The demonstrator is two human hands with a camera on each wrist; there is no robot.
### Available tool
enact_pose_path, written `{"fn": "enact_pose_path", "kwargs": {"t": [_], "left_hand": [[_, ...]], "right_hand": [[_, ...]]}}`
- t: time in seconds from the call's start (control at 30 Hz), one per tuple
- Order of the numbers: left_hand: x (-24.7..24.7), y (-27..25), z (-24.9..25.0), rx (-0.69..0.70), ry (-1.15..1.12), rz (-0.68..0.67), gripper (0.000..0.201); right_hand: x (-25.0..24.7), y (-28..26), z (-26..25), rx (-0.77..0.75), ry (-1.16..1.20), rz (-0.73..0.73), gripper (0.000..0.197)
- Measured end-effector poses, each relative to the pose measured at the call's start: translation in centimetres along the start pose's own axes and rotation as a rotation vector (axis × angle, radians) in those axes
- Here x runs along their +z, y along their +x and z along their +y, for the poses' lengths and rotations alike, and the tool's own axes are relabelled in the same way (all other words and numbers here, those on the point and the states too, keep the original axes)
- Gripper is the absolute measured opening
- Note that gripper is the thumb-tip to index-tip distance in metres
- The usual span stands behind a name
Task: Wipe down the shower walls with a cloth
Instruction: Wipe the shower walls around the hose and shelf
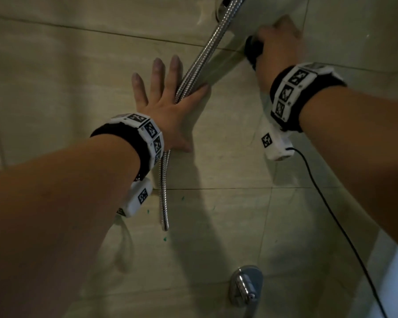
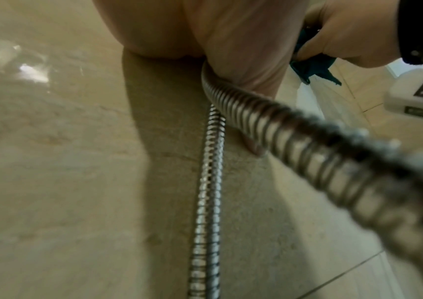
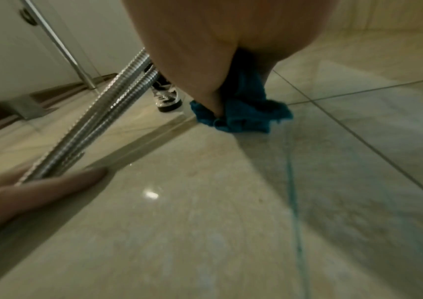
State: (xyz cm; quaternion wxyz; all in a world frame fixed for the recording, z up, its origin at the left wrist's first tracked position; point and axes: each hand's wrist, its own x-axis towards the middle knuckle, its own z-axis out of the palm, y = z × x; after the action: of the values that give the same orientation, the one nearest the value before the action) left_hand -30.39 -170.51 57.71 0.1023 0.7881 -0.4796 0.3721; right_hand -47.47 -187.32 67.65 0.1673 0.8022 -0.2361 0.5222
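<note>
My left hand (image 1: 168,99) lies flat on the beige tiled shower wall (image 1: 67,83), fingers spread and straight. The chrome shower hose (image 1: 202,58) runs under that hand between thumb and forefinger. Up and to the right, my right hand (image 1: 277,42) grips a bunched dark blue cloth (image 1: 253,50) and holds it against the wall. In the right wrist view the cloth (image 3: 243,109) bulges out from under the right hand (image 3: 205,40) onto the tile, with the doubled hose (image 3: 97,121) to its left. The left wrist view shows the hose (image 2: 295,129) close up and the cloth (image 2: 310,68) behind it.
A chrome mixer handle (image 1: 246,286) sticks out of the wall low down. The hose loop hangs to about mid-wall. A black cable (image 1: 345,237) trails from my right wrist. Small green specks (image 1: 164,238) dot the tile, and a thin teal streak (image 3: 293,182) runs down it.
</note>
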Motion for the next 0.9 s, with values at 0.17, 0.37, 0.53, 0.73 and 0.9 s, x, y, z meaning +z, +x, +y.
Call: {"fn": "enact_pose_path", "kwargs": {"t": [0.17,0.37,0.53,0.73,0.9], "left_hand": [[-0.1,-0.1,0.0,0.002,-0.005,-0.003,0.143],[-0.1,-0.2,0.3,-0.015,-0.006,0.009,0.144],[0.2,-0.2,0.6,-0.025,0.003,0.035,0.145],[0.1,-0.3,0.5,-0.023,0.012,0.026,0.143],[0.1,-0.4,0.1,0.0,0.006,0.014,0.141]], "right_hand": [[1.9,-3.2,0.5,-0.033,0.078,0.067,0.04],[3.1,-6.6,-0.9,-0.086,0.13,0.032,0.032],[5.7,-11.9,-1.6,-0.141,0.188,0.024,0.025],[7.8,-17.2,-1.6,-0.182,0.194,-0.028,0.041],[8.7,-18.5,-1.0,-0.208,0.135,-0.137,0.061]]}}
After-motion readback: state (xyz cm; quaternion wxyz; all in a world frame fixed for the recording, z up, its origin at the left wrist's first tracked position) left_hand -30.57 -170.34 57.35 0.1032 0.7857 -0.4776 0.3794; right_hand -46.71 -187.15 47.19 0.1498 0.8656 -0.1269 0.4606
